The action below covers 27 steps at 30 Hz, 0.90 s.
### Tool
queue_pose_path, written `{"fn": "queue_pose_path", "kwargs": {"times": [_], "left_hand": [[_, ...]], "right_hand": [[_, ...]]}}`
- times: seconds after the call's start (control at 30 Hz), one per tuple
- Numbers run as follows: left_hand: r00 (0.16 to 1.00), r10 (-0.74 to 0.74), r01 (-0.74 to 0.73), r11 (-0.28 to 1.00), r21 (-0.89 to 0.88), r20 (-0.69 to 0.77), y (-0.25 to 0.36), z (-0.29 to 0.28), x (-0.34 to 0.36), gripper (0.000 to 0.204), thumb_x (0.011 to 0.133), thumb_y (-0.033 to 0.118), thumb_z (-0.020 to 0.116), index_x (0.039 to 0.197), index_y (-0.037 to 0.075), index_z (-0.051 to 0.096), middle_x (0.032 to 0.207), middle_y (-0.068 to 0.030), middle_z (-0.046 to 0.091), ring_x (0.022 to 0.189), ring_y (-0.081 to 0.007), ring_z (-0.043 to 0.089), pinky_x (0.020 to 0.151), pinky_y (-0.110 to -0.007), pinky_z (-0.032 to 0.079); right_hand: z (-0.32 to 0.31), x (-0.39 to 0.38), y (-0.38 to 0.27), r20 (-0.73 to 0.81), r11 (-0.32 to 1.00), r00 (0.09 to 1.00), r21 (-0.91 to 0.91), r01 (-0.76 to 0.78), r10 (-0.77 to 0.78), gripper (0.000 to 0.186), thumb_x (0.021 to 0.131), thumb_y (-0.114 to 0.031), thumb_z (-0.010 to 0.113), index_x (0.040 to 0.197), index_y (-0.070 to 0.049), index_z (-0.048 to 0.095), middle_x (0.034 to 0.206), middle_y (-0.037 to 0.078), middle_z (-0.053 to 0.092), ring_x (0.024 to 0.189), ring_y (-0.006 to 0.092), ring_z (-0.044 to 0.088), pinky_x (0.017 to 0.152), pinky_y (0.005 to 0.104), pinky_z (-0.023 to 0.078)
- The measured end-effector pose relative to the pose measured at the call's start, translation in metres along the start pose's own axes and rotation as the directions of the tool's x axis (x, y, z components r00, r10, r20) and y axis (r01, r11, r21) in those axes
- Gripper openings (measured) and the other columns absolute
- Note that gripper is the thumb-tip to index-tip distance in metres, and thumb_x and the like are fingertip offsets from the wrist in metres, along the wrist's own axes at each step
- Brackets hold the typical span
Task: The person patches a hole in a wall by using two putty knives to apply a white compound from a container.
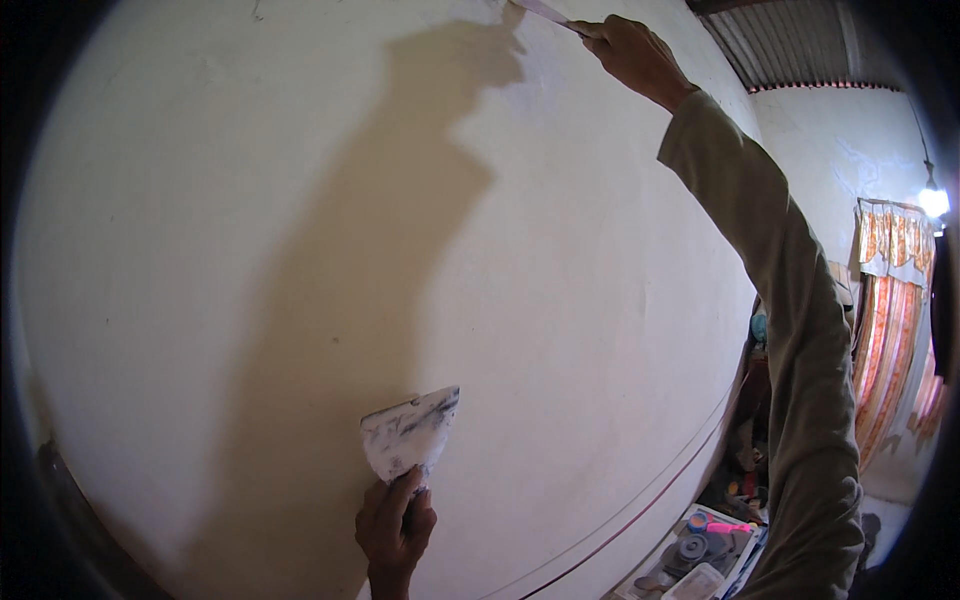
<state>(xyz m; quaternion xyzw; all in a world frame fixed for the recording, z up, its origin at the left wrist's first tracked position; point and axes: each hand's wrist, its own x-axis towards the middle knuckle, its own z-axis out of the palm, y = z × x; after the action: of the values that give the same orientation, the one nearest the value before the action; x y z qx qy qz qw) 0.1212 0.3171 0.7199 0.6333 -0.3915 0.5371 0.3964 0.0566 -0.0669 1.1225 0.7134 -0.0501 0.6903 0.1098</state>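
A pale plastered wall (560, 300) fills most of my view. At the lower middle, my left hand (397, 515) grips a wide putty knife (408, 435) upright, its blade coated with white paste and dark smudges. My right hand (640, 55) is raised at the upper right, closed on the handle of a second scraper (545, 12), whose blade is at the wall near the top edge, partly out of view. A bluish patch marks the wall below that blade. The long-sleeved right arm casts a large shadow across the wall.
At the right are a corrugated ceiling (800, 45), a lit bulb (934, 202) and orange patterned curtains (885, 360). A pale tray (635, 590) with tools and containers lies low at the right, beside stored items. Thin cables (640, 510) run along the lower wall.
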Motion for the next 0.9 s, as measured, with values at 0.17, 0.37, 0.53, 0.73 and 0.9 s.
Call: {"fn": "queue_pose_path", "kwargs": {"times": [0.17, 0.37, 0.53, 0.73, 0.9], "left_hand": [[0.993, -0.096, 0.094, 0.995, 0.034, 0.073, 0.001, 0.000, -0.004, 0.031, 0.077, 0.007, 0.072, 0.108, 0.005, 0.069, 0.095, -0.0143, 0.066, 0.074, -0.0274, 0.066, 0.063, -0.037, 0.054], [0.986, -0.167, 0.165, 0.975, -0.148, -0.003, -0.010, 0.005, -0.014, 0.011, 0.079, 0.003, 0.072, 0.087, 0.003, 0.064, 0.088, -0.0131, 0.064, 0.067, -0.0192, 0.060, 0.059, -0.032, 0.050], [0.879, -0.475, 0.375, 0.733, -0.568, -0.033, 0.023, 0.013, -0.009, 0.034, 0.082, 0.003, 0.070, 0.111, -0.002, 0.053, 0.091, -0.0111, 0.065, 0.071, -0.0120, 0.059, 0.060, -0.026, 0.049], [0.635, -0.486, 0.772, 0.372, -0.515, 0.601, 0.087, 0.001, -0.039, 0.051, 0.090, 0.016, 0.063, 0.134, -0.003, 0.044, 0.105, -0.0113, 0.066, 0.085, -0.0142, 0.065, 0.070, -0.026, 0.052], [0.420, -0.472, 0.895, 0.077, -0.438, 0.775, 0.121, 0.010, -0.089, 0.035, 0.096, 0.020, 0.059, 0.120, -0.003, 0.049, 0.097, -0.0130, 0.065, 0.075, -0.0164, 0.066, 0.062, -0.028, 0.055]], "right_hand": [[-0.020, -0.038, 0.015, 0.026, 0.989, 0.993, 0.089, 0.117, -0.119, 0.032, 0.097, -0.024, 0.056, 0.122, -0.008, 0.066, 0.076, 0.007, 0.059, 0.057, 0.0169, 0.054, 0.061, 0.0370, 0.046], [-0.078, -0.126, 0.014, 0.400, 0.835, 0.911, 0.532, -0.139, -0.103, 0.036, 0.094, -0.020, 0.053, 0.127, -0.010, 0.063, 0.085, 0.002, 0.063, 0.057, 0.0062, 0.056, 0.046, 0.0213, 0.045], [-0.100, -0.267, 0.001, 0.647, 0.256, 0.756, 0.751, -0.609, -0.099, 0.048, 0.095, -0.030, 0.061, 0.126, 0.006, 0.058, 0.081, 0.010, 0.067, 0.048, 0.0072, 0.057, 0.038, 0.0184, 0.039], [-0.117, -0.375, -0.009, 0.787, -0.114, 0.578, 0.568, -0.815, -0.218, 0.056, 0.090, -0.035, 0.069, 0.123, 0.009, 0.059, 0.075, 0.006, 0.061, 0.049, 0.0081, 0.052, 0.043, 0.0209, 0.041], [-0.131, -0.443, -0.025, 0.758, 0.116, 0.617, 0.646, -0.754, -0.212, 0.048, 0.084, -0.021, 0.073, 0.122, 0.007, 0.062, 0.086, 0.008, 0.062, 0.065, 0.0122, 0.057, 0.057, 0.0248, 0.048]]}}
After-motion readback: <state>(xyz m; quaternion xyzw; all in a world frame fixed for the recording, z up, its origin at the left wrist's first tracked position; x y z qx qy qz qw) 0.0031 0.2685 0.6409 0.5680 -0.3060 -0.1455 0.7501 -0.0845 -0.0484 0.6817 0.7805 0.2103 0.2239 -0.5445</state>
